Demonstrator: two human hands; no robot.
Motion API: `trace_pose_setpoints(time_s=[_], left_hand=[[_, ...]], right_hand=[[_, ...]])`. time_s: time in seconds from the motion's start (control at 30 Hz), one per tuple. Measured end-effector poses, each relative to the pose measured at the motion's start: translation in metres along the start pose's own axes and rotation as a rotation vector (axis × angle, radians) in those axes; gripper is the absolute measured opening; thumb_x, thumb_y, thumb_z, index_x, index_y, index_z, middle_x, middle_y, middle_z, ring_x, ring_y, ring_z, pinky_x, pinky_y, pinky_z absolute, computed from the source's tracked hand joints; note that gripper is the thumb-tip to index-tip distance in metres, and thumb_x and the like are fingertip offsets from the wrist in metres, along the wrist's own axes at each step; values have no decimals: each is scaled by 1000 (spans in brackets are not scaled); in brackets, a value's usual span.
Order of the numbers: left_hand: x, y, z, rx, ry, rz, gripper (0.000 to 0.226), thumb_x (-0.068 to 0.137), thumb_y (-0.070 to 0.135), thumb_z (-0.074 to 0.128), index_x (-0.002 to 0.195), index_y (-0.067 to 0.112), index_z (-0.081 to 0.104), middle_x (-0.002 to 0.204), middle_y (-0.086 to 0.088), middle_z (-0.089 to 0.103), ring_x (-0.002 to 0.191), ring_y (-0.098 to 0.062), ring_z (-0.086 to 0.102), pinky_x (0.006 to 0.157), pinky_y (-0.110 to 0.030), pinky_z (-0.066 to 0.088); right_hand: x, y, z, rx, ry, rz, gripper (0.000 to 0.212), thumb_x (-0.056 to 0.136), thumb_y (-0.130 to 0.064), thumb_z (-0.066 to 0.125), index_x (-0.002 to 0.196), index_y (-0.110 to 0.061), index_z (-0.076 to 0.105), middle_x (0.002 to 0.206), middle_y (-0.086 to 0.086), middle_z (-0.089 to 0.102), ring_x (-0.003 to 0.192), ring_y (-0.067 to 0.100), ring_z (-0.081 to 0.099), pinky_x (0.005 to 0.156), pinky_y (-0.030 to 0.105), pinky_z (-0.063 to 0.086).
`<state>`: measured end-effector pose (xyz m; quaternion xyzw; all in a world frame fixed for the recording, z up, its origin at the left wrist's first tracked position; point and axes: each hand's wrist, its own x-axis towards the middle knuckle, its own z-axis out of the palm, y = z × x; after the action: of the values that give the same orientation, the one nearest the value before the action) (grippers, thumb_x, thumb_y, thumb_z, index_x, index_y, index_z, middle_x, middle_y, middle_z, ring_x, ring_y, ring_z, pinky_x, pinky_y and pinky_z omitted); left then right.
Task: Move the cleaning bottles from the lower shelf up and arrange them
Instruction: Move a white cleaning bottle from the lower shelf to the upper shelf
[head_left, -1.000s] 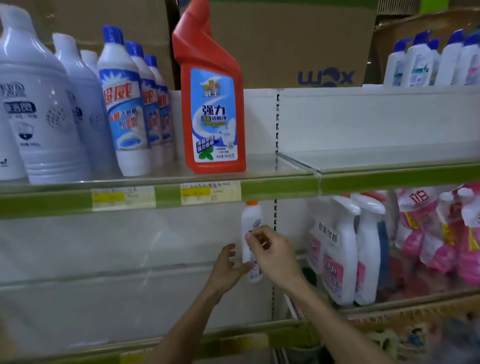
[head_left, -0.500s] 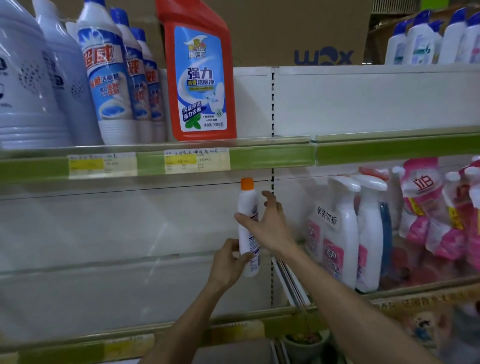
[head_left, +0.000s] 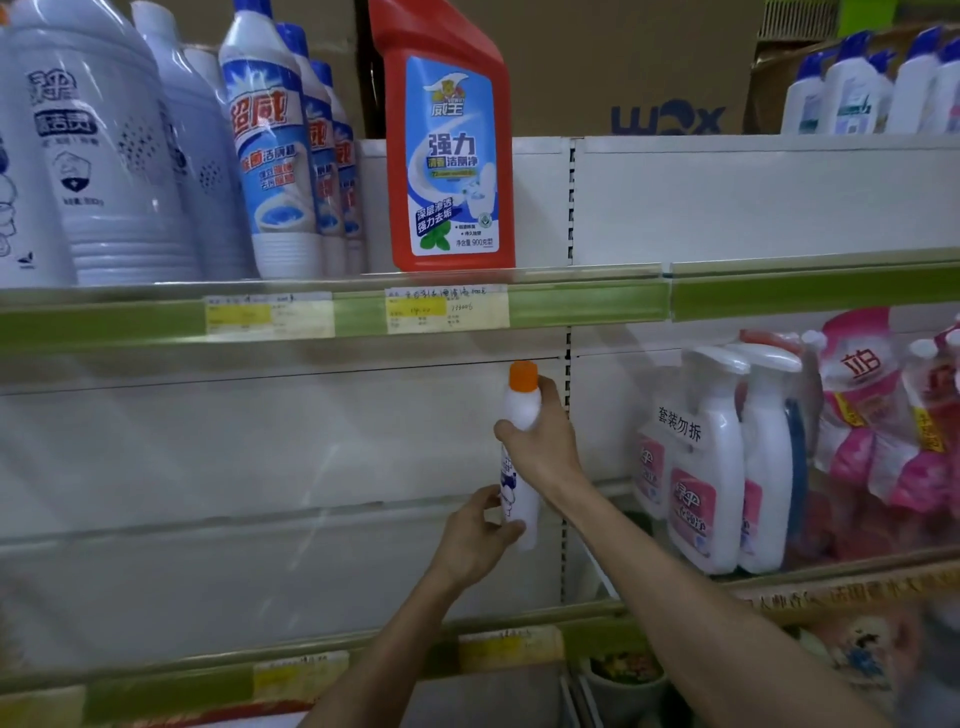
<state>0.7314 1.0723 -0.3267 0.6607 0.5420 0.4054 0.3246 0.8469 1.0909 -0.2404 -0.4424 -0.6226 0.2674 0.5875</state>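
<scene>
A slim white bottle with an orange cap (head_left: 521, 410) stands upright in mid-air in front of the middle shelf bay, just under the upper shelf's green edge (head_left: 587, 301). My right hand (head_left: 545, 441) grips its upper body below the cap. My left hand (head_left: 478, 530) holds its lower end between thumb and fingers. On the upper shelf stand a red cleaner bottle (head_left: 447, 150), blue-capped white bottles (head_left: 272, 156) and large pale bottles (head_left: 98, 171).
To the right on the middle level stand white spray bottles (head_left: 711, 467) and pink refill pouches (head_left: 878, 415). More blue-capped bottles (head_left: 872, 88) sit at the top right. A cardboard box (head_left: 649, 67) rises behind the upper shelf. The lower shelf edge (head_left: 363, 670) carries yellow price tags.
Both hands have lifted the orange-capped bottle higher, toward the upper shelf's edge. My right hand has closed round its upper body and my left hand has taken its base.
</scene>
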Motion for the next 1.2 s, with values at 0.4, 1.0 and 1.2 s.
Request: trace_pose_setpoints(time_s=[0.4, 1.0, 1.2], left_hand=[[-29, -1, -40, -137, -95, 193, 59, 77, 37, 85, 128, 27, 59, 123, 9, 70, 112, -8, 65, 97, -29, 54], [-87, 151, -177, -481, -115, 326, 40, 67, 49, 82, 104, 44, 70, 104, 4, 78, 93, -22, 75, 76, -37, 61], [-92, 193, -220, -642, -141, 239, 58, 70, 71, 76, 106, 26, 71, 99, -14, 76, 81, -40, 72, 74, -52, 59]], right_hand=[[-65, -59, 5, 90, -91, -236, 40, 81, -13, 82, 108, -34, 63, 99, -5, 70, 88, 17, 69, 73, 42, 62], [-4, -292, 9, 503, -61, -90, 40, 87, -51, 69, 95, -12, 69, 76, 16, 73, 60, 30, 69, 59, 38, 58], [26, -348, 19, 620, -122, 75, 54, 81, -65, 68, 91, -11, 71, 78, 21, 70, 60, 31, 66, 66, 44, 56]])
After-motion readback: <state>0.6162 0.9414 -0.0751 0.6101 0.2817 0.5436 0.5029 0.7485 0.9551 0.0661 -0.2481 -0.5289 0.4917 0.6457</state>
